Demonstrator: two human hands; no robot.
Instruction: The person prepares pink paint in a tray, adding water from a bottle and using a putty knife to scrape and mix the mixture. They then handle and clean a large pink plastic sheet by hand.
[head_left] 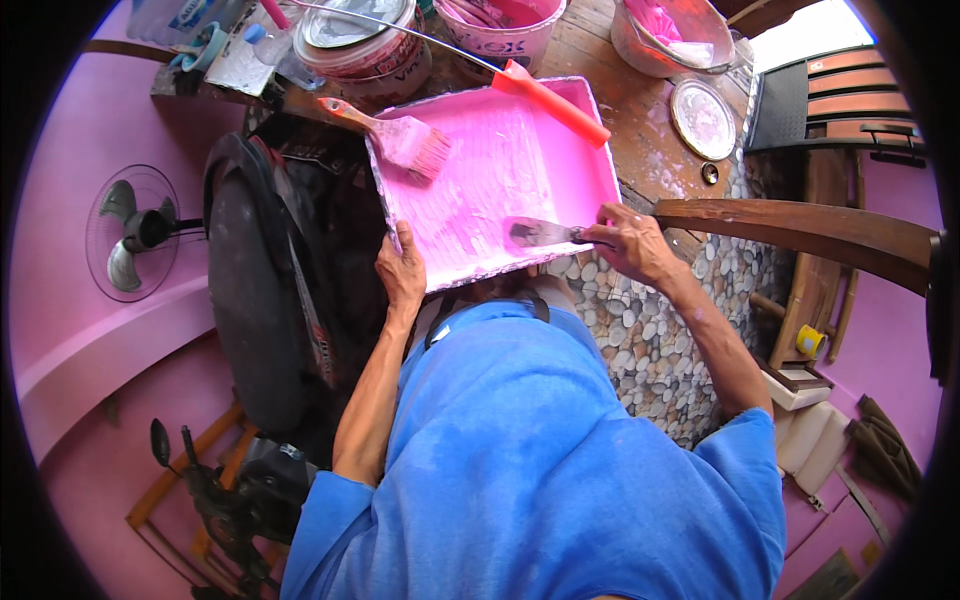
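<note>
A paint tray [480, 180] coated in pink paint is in front of me, over the near edge of the table. My left hand [402, 268] grips its near left corner, thumb over the rim. In my right hand [633, 246] is a putty knife [545, 233], its paint-smeared blade over the tray's near right part. A wide paintbrush [408, 145] with pink bristles lies across the tray's far left side. At the far right, a paint roller [555, 104] with a pinkish-red sleeve rests across the rim, its thin metal rod reaching back to the left.
Behind the tray, the wooden table [640, 150] bears a lidded paint bucket [365, 50], a pink bucket [505, 35], a basin [668, 40] and a round lid [703, 118]. A curved wooden armrest [800, 228] juts in at right. A dark padded seat [255, 280] stands at left.
</note>
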